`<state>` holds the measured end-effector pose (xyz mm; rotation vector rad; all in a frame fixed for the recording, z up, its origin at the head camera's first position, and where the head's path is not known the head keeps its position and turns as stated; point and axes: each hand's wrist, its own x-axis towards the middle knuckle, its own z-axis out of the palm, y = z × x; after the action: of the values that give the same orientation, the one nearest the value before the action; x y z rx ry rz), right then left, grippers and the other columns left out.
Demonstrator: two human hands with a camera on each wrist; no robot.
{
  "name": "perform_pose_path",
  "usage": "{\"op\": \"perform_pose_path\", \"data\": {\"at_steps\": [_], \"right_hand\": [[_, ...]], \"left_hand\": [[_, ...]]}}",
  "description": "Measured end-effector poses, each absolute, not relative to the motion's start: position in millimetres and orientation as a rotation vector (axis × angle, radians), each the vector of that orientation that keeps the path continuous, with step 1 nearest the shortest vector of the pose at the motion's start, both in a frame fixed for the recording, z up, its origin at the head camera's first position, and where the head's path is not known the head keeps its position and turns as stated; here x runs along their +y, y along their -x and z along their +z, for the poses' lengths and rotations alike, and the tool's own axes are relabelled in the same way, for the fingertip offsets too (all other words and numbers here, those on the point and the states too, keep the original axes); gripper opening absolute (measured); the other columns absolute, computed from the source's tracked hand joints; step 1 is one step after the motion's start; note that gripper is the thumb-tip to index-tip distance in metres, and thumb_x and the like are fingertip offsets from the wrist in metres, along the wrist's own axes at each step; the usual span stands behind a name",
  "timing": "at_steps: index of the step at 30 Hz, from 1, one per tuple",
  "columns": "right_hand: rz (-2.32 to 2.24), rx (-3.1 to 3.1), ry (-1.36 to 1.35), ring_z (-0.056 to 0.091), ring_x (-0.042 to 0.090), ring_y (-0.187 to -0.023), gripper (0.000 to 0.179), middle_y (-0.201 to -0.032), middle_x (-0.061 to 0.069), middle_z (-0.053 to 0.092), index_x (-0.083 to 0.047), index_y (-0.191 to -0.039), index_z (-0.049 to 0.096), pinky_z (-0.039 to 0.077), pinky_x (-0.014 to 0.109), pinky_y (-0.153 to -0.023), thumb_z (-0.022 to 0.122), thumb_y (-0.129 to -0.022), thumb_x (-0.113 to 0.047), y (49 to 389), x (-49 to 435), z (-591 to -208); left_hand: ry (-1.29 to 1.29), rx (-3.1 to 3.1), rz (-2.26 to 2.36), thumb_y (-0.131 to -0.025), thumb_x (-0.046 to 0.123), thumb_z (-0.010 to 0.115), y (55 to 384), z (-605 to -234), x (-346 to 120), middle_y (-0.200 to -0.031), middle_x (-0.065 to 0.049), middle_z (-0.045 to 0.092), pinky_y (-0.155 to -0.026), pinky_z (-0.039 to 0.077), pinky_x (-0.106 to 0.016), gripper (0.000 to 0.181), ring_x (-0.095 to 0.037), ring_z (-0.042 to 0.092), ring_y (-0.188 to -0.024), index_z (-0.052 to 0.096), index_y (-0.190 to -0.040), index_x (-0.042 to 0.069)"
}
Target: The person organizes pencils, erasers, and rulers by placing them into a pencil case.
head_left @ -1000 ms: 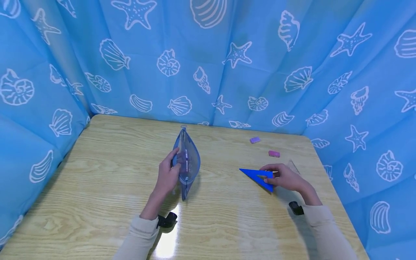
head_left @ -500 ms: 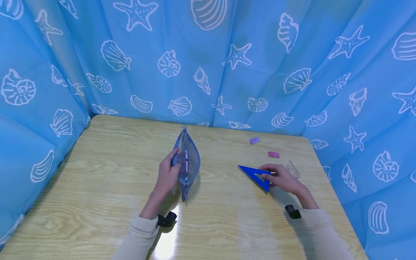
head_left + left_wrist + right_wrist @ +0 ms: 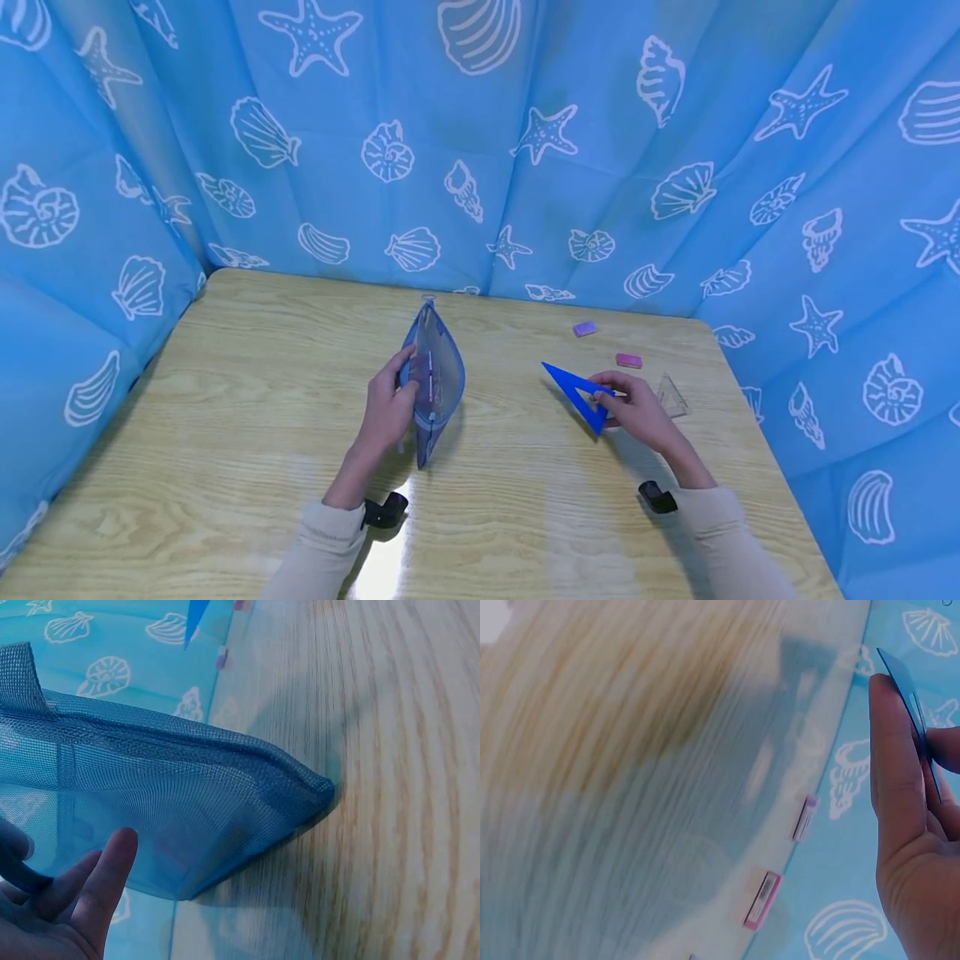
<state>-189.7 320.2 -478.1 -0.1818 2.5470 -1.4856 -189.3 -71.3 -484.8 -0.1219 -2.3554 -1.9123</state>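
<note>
My left hand [image 3: 390, 404] grips the left side of a blue mesh zipper pouch [image 3: 447, 367], whose mouth gapes upward. Through the opening a slim pen-like item [image 3: 431, 379] shows inside. In the left wrist view the pouch's mesh wall [image 3: 187, 772] spreads past my fingers. To the right, my right hand [image 3: 637, 408] pinches a blue set square [image 3: 576, 392] by its right side, thumb on top and fingers beneath. The right wrist view shows the set square [image 3: 901, 682] nearly edge-on between thumb and fingers, raised over the table.
A purple eraser [image 3: 584, 329] and a pink eraser [image 3: 628, 361] lie toward the back right of the wooden table [image 3: 225, 417]. Beside the right hand lies a clear set square [image 3: 672, 396]. A blue shell-print curtain [image 3: 337, 183] closes off the back and sides.
My right hand has moved left and slightly up with the blue set square, which has turned a little. The clear set square has come out from behind the hand. My left hand stays with the pouch.
</note>
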Motion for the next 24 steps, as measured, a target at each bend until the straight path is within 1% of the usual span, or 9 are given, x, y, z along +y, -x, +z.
{"op": "perform_pose_path", "data": {"at_steps": [9,15,20,24], "right_hand": [[-1.655,2.544,0.117,0.072,0.007,-0.080,0.030,-0.114,0.032,0.063,0.010,-0.128,0.057,0.062,0.036,-0.066,0.055,-0.103,-0.006,187.4,296.9,-478.9],[-1.690,2.510,0.142,0.072,0.009,-0.081,0.030,-0.113,0.030,0.063,0.008,-0.128,0.059,0.062,0.035,-0.066,0.056,-0.103,-0.008,188.3,273.7,-476.5],[-1.697,2.483,0.122,0.073,0.011,-0.082,0.030,-0.113,0.028,0.065,0.007,-0.128,0.059,0.062,0.035,-0.067,0.056,-0.103,-0.009,190.4,253.8,-474.0],[-1.723,2.455,0.138,0.072,0.011,-0.079,0.028,-0.109,0.025,0.066,0.006,-0.126,0.060,0.062,0.036,-0.066,0.057,-0.102,-0.009,191.9,239.8,-471.5]], "left_hand": [[0.128,-2.333,-1.935,-0.087,0.000,0.047,188.5,-484.2,-72.8,-0.147,-0.031,0.049,-0.104,0.048,-0.055,0.063,-0.043,0.053,-0.132,0.044,-0.150,-0.005],[0.144,-2.327,-1.939,-0.088,-0.001,0.046,189.6,-485.9,-74.7,-0.146,-0.030,0.051,-0.104,0.048,-0.056,0.063,-0.043,0.054,-0.132,0.042,-0.151,-0.005],[0.137,-2.320,-1.948,-0.088,-0.001,0.047,189.9,-486.5,-75.2,-0.148,-0.031,0.048,-0.106,0.046,-0.055,0.063,-0.043,0.052,-0.134,0.042,-0.151,-0.006],[0.147,-2.319,-1.951,-0.089,-0.002,0.046,190.7,-487.1,-73.0,-0.149,-0.031,0.047,-0.105,0.047,-0.056,0.062,-0.043,0.054,-0.132,0.042,-0.151,-0.005]]}}
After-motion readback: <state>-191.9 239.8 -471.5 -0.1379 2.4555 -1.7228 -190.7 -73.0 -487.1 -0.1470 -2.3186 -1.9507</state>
